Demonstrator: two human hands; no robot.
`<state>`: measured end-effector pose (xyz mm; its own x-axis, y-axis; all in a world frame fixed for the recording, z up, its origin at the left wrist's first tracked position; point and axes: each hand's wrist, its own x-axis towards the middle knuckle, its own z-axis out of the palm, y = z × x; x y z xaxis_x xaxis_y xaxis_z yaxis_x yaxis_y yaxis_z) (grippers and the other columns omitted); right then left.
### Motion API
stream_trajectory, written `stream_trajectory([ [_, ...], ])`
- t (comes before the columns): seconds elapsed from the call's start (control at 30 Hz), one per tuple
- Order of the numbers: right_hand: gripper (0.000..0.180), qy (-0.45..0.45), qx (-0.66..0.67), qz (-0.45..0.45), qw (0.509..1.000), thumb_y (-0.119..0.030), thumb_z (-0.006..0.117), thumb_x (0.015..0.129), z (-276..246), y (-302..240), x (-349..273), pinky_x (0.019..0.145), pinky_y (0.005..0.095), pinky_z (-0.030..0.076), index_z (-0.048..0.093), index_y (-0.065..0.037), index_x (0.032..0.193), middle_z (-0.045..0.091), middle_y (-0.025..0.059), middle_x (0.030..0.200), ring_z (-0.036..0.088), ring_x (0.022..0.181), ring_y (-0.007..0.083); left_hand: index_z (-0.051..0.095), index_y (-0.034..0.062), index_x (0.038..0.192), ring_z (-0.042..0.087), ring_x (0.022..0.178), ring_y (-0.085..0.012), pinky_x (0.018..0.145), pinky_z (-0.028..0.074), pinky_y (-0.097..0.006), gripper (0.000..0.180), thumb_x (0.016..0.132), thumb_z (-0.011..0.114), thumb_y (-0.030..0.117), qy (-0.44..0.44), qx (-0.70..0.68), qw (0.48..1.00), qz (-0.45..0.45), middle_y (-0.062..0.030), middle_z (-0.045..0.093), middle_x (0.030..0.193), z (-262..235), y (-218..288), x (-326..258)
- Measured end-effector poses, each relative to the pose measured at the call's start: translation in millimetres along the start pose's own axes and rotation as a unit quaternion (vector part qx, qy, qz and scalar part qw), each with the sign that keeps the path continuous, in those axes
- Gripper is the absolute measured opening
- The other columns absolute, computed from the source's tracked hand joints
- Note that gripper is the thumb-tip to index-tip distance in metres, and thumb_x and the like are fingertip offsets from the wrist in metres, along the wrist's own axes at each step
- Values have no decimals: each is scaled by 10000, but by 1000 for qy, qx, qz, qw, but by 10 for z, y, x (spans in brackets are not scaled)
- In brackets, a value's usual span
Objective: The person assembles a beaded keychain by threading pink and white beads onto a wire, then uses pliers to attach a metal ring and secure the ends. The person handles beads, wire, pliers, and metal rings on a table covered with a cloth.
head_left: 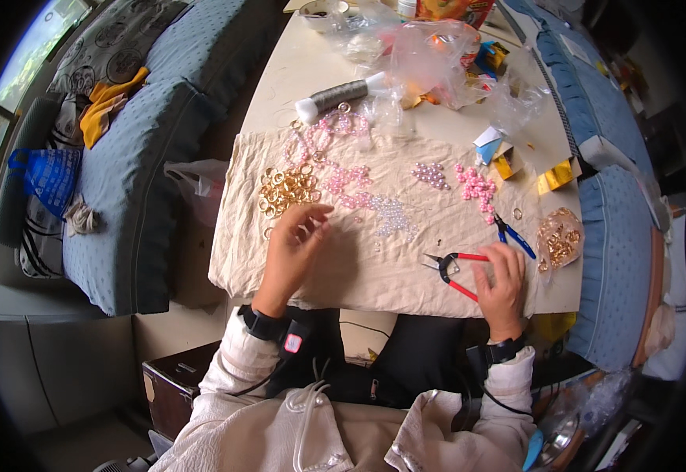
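Note:
My left hand (297,248) hovers over the cloth just below a pile of gold rings (288,189); its fingers are loosely bent and apart, with nothing visible in them. At the front right, my right hand (504,287) grips the handle ends of small red-handled snips (449,266). Their blades point left, and the handles are spread. Behind that hand lie blue-handled pliers (512,234). Pink bead strands (319,141) with rings stretch across the cloth's back left. Clear beads (392,216), lilac beads (431,176) and bright pink beads (476,187) form separate heaps.
A beige cloth (311,287) covers the table's near part. A clear bag of gold clasps (560,240) sits at right. Further back are a grey thread spool (339,96), crumpled plastic bags (433,63) and small gold boxes (555,177). Blue-covered sofas (134,197) flank the table.

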<state>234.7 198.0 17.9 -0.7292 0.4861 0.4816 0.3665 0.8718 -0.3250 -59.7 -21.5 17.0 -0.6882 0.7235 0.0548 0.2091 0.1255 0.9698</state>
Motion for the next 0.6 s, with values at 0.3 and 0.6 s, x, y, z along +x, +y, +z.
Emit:
stream_trajectory([
  [0.3,203,-83,75,-27,993,-64,801,835,-45,-244,7,815,432,511,669,-32,984,645,141,957,621,920,369,692,30,1021,538,813,-106,721,446,-251,133,905,706,-34,64,100,992,39,-13,598,934,-34,-67,-174],
  [0.6,136,-111,113,8,987,-10,695,948,4,-255,728,806,408,553,676,-19,1082,657,173,1051,694,948,343,672,30,1021,611,796,-202,717,504,-322,155,886,705,-36,99,52,991,77,-88,633,910,65,-195,-150],
])
